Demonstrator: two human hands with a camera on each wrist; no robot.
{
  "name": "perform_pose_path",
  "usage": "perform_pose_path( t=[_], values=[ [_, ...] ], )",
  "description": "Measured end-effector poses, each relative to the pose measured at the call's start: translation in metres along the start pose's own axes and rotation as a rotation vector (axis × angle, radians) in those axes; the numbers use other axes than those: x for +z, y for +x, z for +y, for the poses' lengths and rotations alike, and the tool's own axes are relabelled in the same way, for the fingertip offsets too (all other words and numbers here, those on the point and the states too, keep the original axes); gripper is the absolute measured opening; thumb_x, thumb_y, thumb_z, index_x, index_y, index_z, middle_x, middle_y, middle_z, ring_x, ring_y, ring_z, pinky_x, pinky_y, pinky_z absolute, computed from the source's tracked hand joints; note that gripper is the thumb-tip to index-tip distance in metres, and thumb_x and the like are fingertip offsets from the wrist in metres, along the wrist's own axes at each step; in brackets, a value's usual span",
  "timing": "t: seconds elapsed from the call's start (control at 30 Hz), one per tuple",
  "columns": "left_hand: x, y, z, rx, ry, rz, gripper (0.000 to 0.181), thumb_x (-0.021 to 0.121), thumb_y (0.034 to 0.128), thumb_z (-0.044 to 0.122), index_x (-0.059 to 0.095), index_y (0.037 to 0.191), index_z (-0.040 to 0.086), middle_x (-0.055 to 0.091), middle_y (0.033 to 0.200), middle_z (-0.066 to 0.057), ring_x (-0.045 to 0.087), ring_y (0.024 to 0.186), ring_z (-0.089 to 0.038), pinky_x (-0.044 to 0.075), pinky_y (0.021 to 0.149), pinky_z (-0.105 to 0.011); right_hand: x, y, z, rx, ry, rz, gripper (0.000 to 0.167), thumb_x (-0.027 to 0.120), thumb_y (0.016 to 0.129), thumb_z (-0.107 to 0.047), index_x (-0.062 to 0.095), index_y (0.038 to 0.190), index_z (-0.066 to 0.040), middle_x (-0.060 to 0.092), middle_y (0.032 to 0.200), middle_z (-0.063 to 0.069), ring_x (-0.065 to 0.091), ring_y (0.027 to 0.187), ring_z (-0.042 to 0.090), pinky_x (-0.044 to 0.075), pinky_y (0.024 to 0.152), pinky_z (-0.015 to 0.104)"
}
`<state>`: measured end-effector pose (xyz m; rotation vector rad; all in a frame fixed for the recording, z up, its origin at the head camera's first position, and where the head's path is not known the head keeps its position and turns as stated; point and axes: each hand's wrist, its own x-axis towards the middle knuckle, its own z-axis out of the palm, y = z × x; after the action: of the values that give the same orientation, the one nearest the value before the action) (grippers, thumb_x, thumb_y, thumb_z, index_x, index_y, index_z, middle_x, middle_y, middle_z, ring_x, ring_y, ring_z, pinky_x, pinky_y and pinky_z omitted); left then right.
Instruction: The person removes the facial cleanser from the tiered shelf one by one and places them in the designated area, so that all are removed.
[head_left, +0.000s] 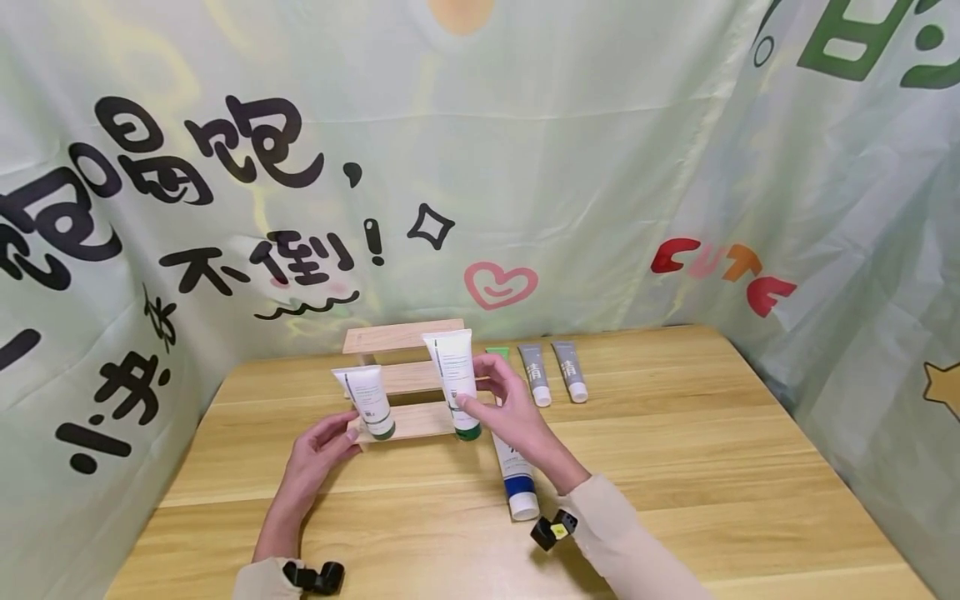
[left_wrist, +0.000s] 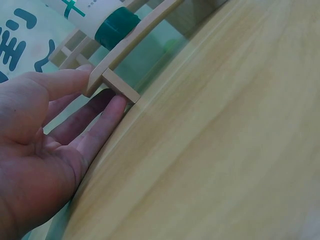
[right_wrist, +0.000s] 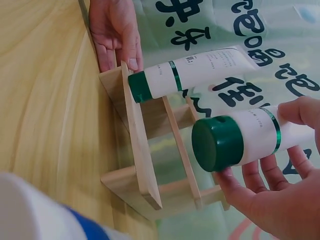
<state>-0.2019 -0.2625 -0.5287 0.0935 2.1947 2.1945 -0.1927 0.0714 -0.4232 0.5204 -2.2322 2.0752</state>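
Note:
My right hand [head_left: 517, 408] grips a white squeeze tube [head_left: 452, 367] with a green cap, held upright with the cap down by the right end of a small wooden step rack [head_left: 408, 421]. In the right wrist view, that tube's green cap [right_wrist: 217, 144] hangs apart from the lowest step. A second white tube [head_left: 367, 400] with a green cap stands on the left end of that step. My left hand [head_left: 318, 450] pinches the rack's lower left end; in the left wrist view, the thumb [left_wrist: 70, 82] lies against the step's end, with fingers underneath.
Right of the rack lies a white tube with a blue band [head_left: 517, 483], partly behind my right hand. A green tube end [head_left: 497, 353] shows behind that hand. Two grey tubes [head_left: 535, 371] [head_left: 570, 371] lie farther right on the wooden table [head_left: 675, 467]. A printed cloth [head_left: 585, 167] hangs behind.

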Motion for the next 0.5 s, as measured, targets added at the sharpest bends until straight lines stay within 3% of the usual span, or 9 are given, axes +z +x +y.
perform_pose_path(
  t=[0.13,0.37,0.5],
  values=[
    [0.000,0.001,0.001,-0.001,0.000,0.005,0.045,0.067,0.1002,0.006,0.053,0.139,-0.012,0.057,0.136,-0.023,0.069,0.104,-0.015,0.062,0.090,-0.033,-0.008,-0.008,-0.002,0.005,-0.002,0.009,0.043,0.075,0.092,-0.002,0.055,0.130,-0.006,0.062,0.127,0.013,0.060,0.117,0.028,0.055,0.100,0.032],
    [0.002,-0.001,0.002,-0.025,0.006,0.016,0.046,0.067,0.0999,0.007,0.053,0.140,-0.011,0.053,0.140,-0.027,0.068,0.105,-0.014,0.061,0.091,-0.032,-0.022,-0.020,-0.001,0.023,-0.057,0.069,0.043,0.077,0.091,-0.003,0.057,0.129,-0.005,0.066,0.123,0.013,0.061,0.113,0.027,0.050,0.108,0.049],
    [0.002,-0.001,0.003,-0.031,0.002,0.020,0.046,0.067,0.1000,0.006,0.053,0.140,-0.011,0.052,0.141,-0.028,0.068,0.105,-0.014,0.061,0.091,-0.032,-0.029,-0.026,-0.001,0.051,-0.065,0.106,0.044,0.078,0.090,-0.003,0.057,0.129,-0.005,0.067,0.119,0.014,0.061,0.111,0.028,0.054,0.103,0.042]
  ],
)
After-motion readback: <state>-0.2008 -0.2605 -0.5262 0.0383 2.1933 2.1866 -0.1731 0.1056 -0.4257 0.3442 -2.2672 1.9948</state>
